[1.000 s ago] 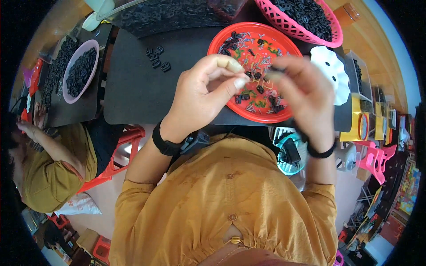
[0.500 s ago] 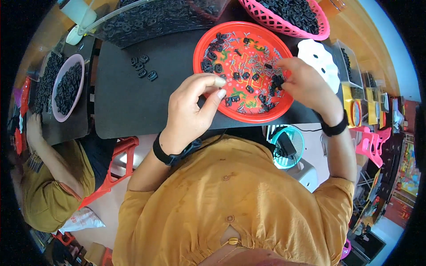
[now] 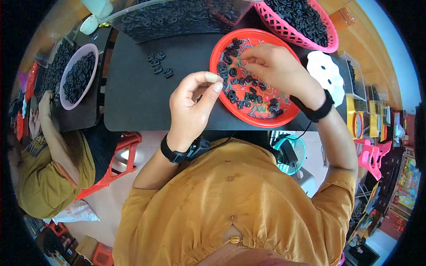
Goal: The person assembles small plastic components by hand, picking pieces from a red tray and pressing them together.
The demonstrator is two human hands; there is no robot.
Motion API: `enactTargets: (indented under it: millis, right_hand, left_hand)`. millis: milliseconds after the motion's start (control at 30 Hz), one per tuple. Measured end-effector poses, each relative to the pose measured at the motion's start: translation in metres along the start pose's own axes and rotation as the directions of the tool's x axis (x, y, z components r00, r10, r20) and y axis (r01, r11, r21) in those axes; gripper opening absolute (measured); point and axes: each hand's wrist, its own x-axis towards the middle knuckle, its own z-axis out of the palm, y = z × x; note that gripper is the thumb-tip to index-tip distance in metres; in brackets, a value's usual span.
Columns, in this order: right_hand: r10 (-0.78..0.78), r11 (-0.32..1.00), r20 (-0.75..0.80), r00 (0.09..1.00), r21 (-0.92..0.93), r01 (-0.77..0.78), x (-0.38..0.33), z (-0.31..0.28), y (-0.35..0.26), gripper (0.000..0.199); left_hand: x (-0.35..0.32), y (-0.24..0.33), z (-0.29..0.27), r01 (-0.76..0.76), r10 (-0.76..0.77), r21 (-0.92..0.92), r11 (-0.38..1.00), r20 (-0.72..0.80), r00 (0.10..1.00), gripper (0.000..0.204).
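A round red tray [image 3: 213,66] with a printed pattern holds black plastic parts [image 3: 250,96] and small grey screws. My left hand [image 3: 191,106] is raised at the tray's left rim, thumb and forefinger pinched together. Whatever is between those fingertips is too small or hidden to name. The forefinger has a pale covering on its tip. Over the upper part of the tray is my right hand [image 3: 286,73]; its thumb and forefinger are curved and apart, with nothing visible between them. Several black oval parts [image 3: 159,63] lie on the dark table [image 3: 142,102] left of the tray.
A clear bin [image 3: 168,20] and a pink basket [image 3: 330,33], both full of black parts, stand behind the tray. At right is a white scalloped plate [image 3: 328,82] with a few parts. Another person's hand [image 3: 45,106] is near a lilac bowl [image 3: 66,103] at far left.
My right hand has moved left and away from me, from the tray's right side to its upper part. My left hand stays pinched at the left rim. The view has shifted slightly.
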Motion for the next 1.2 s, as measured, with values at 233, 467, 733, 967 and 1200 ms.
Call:
enactTargets:
  millis: [233,467,733,967,1200]
  right_hand:
    - [-0.015,0.971,0.088,0.996,-0.237,0.036,0.041,0.018,0.001,0.021]
    - [0.147,0.979,0.195,0.970,-0.169,-0.114,0.033,0.003,-0.010,0.022]
    - [0.245,0.558,0.298,0.923,0.735,-0.386,-0.019,-0.005,-0.030,0.021]
    - [0.248,0.391,0.171,0.953,0.883,-0.260,-0.056,0.005,-0.035,0.018]
    - [0.373,0.657,-0.073,0.925,0.725,-0.207,-0.097,-0.017,0.001,0.020]
  left_hand:
    - [0.000,-0.003,0.001,-0.008,0.007,0.033,0.999,0.015,1.000,0.014]
    - [0.001,-0.003,0.000,-0.007,0.007,0.035,0.999,0.012,1.000,0.014]
    - [0.009,0.013,0.017,-0.042,0.052,-0.115,0.992,0.081,0.995,0.020]
    - [0.008,0.021,0.026,0.037,-0.013,-0.182,0.983,0.129,0.992,0.021]
    - [0.026,0.058,0.006,0.058,-0.023,-0.118,0.991,0.279,0.960,0.024]
